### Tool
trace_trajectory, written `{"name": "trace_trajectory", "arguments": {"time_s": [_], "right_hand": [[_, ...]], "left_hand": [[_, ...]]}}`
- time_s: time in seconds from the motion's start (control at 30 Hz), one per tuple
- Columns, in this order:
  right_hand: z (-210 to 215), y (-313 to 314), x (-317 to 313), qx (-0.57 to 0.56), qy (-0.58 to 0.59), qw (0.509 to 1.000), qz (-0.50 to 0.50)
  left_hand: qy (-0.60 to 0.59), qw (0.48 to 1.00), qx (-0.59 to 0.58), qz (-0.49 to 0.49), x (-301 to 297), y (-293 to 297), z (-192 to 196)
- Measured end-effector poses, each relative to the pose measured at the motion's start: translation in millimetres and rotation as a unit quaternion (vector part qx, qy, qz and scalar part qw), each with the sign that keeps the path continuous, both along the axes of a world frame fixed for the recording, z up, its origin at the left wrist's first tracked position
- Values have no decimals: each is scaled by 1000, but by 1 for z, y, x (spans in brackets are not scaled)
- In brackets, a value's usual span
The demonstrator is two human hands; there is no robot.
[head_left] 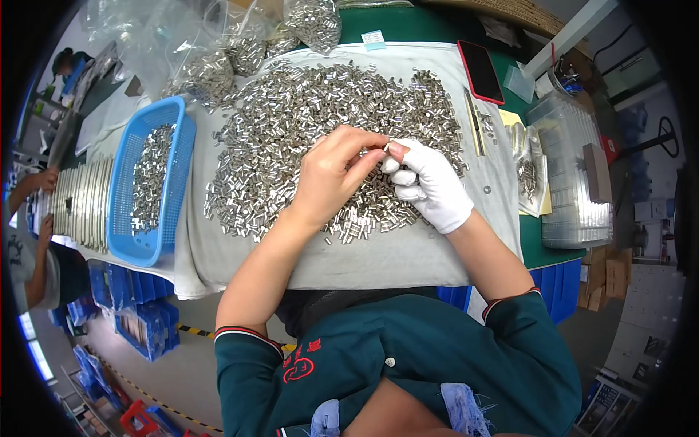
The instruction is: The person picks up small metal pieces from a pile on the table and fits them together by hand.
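Observation:
A big heap of small shiny metal cylinders [291, 116] lies on a grey cloth [408, 255] over the table. My left hand [331, 178] is bare and hovers over the heap, its fingertips pinching one small metal cylinder [386, 146]. My right hand [429, 186] wears a white glove and meets the left at that same piece, its fingertips touching it. Both hands are above the right middle of the heap.
A blue plastic basket [124, 218] with more cylinders stands at the left. Clear bags of parts [211, 65] lie at the back. A red-cased phone [480, 71], a clear plastic box [575, 175] and tweezers [473, 120] sit at the right. Another person's hands [40, 182] work at far left.

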State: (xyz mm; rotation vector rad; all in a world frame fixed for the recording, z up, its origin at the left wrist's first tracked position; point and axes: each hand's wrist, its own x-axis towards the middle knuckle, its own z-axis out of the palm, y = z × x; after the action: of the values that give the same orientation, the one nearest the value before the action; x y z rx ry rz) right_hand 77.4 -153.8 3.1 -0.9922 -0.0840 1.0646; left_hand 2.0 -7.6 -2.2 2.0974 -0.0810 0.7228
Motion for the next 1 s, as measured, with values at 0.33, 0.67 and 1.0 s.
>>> {"name": "trace_trajectory", "arguments": {"time_s": [0.33, 0.67, 1.0], "right_hand": [[1, -2, 3, 32, 40, 999, 10], [4, -1, 3, 3, 24, 1000, -5], [7, -3, 2, 14, 5, 1000, 23]], "left_hand": [[167, 888, -415, -111, -1, 8, 0], [198, 855, -468, -106, 1, 11, -5], [204, 872, -435, -88, -1, 8, 2]]}}
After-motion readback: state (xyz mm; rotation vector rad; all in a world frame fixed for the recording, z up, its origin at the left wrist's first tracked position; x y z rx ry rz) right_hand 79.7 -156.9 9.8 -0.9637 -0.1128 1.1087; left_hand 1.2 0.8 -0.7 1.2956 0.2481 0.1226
